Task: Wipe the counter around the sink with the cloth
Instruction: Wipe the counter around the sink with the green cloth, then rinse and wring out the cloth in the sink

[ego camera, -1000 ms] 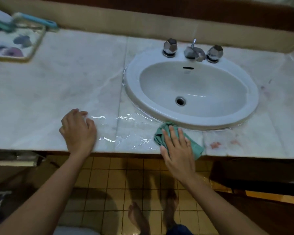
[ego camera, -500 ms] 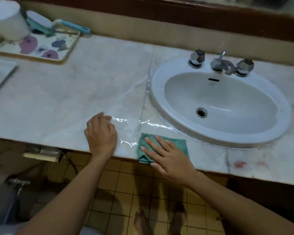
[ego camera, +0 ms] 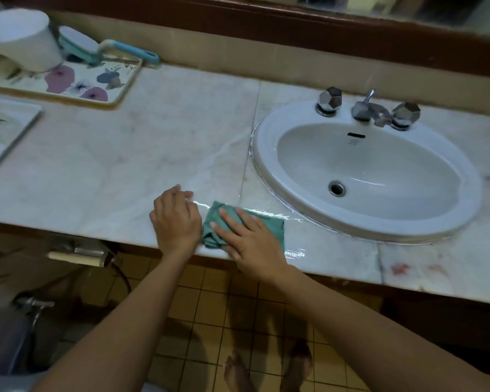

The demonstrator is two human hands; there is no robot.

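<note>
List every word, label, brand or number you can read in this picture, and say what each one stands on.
No text here can be read.
Small dark mark on the sink wall, just below the overflow slot: possibly a brand, too small and blurred to read.
Tray: flower pattern only, no lettering.
Cloth: no label shows.

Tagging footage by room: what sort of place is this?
Probably a home bathroom: a white basin with a chrome faucet set in a marble counter, and a tiled floor below.
</note>
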